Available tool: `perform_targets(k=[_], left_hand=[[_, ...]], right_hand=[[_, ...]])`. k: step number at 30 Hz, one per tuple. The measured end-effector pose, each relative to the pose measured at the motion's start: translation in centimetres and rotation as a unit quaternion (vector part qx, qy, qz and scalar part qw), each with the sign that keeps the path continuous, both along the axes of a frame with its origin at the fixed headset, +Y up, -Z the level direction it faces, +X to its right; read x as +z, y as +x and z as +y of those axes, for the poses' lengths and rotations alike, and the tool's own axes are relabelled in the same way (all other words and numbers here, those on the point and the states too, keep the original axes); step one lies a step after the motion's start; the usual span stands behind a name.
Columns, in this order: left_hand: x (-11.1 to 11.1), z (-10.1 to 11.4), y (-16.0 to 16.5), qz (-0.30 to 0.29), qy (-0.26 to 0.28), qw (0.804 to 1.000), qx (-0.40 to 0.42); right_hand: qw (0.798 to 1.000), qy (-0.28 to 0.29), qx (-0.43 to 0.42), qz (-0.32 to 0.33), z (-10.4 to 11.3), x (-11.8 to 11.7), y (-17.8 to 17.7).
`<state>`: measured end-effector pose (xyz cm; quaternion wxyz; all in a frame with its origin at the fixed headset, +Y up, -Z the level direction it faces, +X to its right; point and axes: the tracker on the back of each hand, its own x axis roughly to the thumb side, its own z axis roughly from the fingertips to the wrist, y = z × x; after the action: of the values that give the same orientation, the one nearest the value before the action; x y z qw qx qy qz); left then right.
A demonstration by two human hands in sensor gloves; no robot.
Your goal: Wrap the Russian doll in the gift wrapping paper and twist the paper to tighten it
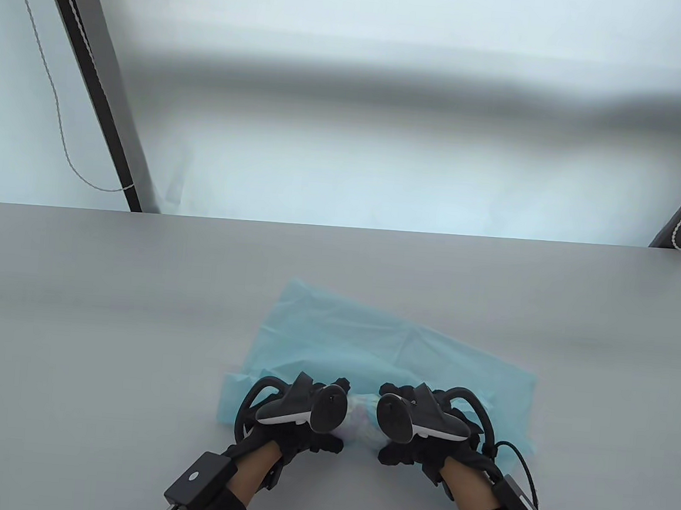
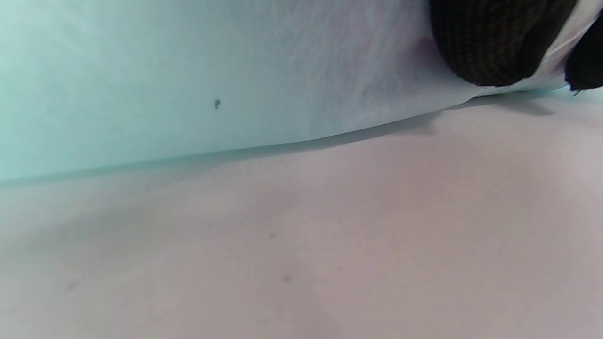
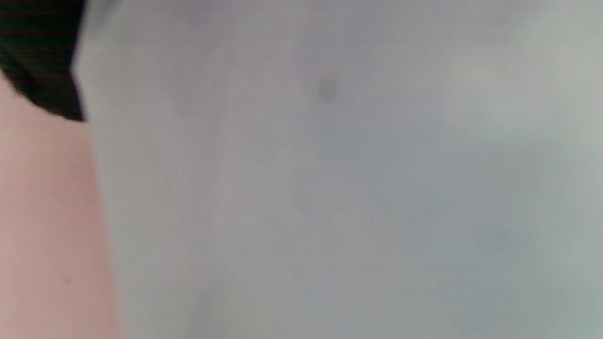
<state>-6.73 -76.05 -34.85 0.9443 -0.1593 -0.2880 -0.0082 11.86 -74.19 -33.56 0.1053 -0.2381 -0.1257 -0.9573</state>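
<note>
Two trackers [image 1: 305,408] (black) over doll [image 1: 361,421], blue paper [image 1: 392,341] behind.

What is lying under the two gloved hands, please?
Light blue wrapping paper spreads beneath both, folded over a pale bundle between them. The doll itself is covered.
</note>
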Motion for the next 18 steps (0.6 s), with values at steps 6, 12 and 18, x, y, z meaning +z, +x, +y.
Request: perform_targets(k=[6, 12, 18], left_hand=[[-0.7, 0.1, -0.4, -0.015, -0.054, 0.998, 0.027], [-1.0, 0.2, -1.0, -0.004, -0.066, 0.996, 0.053], [-0.3, -0.2, -0.9, 0.027, -0.034, 0.999, -0.003]], right_hand=[[0.997, 0.049, 0.045, 0.036, 0.4, 1.0, -0.9], [0.997, 0.042, 0.052, 0.030, 0.5, 0.9, -0.8], [1.000, 0.014, -0.007, 0.014, 0.3, 0.1, 0.0]])
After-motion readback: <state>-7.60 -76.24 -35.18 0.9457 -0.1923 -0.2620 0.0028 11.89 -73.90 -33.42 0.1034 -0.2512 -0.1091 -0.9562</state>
